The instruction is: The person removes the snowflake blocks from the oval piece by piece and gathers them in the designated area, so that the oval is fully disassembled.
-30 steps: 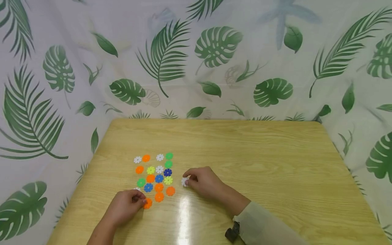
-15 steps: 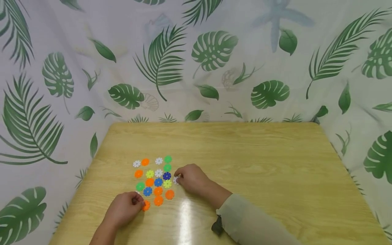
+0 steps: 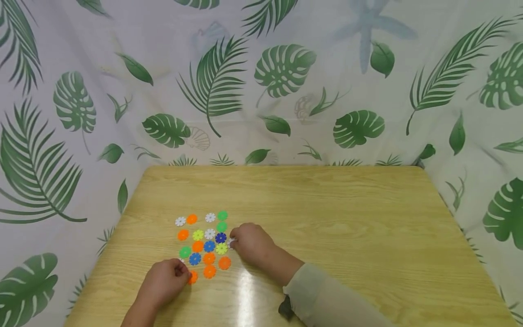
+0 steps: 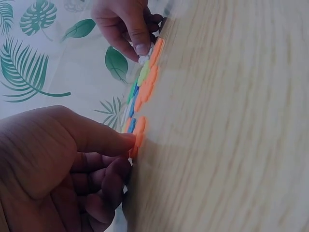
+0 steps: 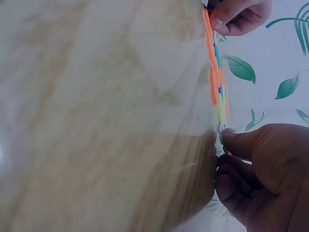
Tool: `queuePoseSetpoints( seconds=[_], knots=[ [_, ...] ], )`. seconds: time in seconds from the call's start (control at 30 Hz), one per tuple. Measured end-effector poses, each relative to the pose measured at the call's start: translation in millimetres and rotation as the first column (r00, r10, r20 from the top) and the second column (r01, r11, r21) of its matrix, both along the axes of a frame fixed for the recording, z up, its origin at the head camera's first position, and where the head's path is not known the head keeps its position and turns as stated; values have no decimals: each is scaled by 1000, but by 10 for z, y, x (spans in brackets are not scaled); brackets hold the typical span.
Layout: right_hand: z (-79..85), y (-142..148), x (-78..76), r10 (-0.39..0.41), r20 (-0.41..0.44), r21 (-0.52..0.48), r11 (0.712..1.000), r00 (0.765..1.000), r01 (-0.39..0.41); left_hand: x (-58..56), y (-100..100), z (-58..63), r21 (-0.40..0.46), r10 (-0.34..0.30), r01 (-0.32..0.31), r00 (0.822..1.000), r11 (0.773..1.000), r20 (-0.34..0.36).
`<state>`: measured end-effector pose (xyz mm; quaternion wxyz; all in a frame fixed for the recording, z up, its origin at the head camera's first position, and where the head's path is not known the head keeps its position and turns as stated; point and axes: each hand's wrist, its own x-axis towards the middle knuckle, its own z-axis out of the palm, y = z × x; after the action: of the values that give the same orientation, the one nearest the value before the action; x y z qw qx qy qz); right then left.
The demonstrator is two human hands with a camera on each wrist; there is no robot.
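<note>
Several flat snowflake building discs with notched rims lie in loose rows at the left of the table. My left hand [image 3: 165, 280] pinches the edge of an orange snowflake disc [image 3: 193, 277] at the near left corner of the group. On the other side, my right hand [image 3: 252, 245] pinches a white snowflake disc [image 3: 232, 244], mostly hidden by the fingers. That white disc is beside a dark blue disc [image 3: 220, 238] and a yellow disc [image 3: 221, 248]. In the left wrist view, thumb and fingers hold the orange disc [image 4: 140, 129] near the tabletop. Another white disc [image 3: 181, 261] is partly behind my left hand.
The discs lie on a wood-grain table [image 3: 347, 218]. Behind it hangs a white cloth [image 3: 310, 109] printed with green leaves. A bright light reflection crosses the tabletop between the two arms. A small dark object [image 3: 286, 307] sits at the right sleeve.
My right hand has moved left with the white disc, right up to the group. My left hand stays at the orange disc. The head view has tilted slightly upward.
</note>
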<state>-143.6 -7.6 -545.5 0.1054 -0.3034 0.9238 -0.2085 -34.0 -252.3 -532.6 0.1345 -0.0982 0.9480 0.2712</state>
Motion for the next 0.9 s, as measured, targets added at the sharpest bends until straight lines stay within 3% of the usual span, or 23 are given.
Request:
queuePoseSetpoints(
  seconds=[0.23,0.37,0.5,0.6,0.67,0.77,0.83,0.9],
  knots=[
    [41,-7,33,-28,-13,8,1000,1000,29,7,0,26,-26,-14,13,999,1000,-42],
    [93,148,106,-84,24,-78,993,996,86,-7,30,68,-26,-20,18,996,1000,-87],
    [149,480,157,-133,23,-171,976,991,135,-53,122,99,69,-10,23,983,997,-185],
    [219,819,169,-166,13,-215,963,986,165,-99,226,100,158,-29,84,946,984,-322],
    [264,1040,194,-193,7,-235,953,981,189,-127,282,110,174,-59,145,905,974,-421],
    [279,1372,241,-244,5,-228,944,970,239,-192,363,145,133,-119,221,840,966,-529],
    [263,1586,284,-276,-16,-212,940,961,266,-238,409,181,99,-154,248,820,964,-551],
    [250,1784,333,-310,-57,-180,938,949,295,-280,451,223,58,-184,254,822,965,-539]
  ],
)
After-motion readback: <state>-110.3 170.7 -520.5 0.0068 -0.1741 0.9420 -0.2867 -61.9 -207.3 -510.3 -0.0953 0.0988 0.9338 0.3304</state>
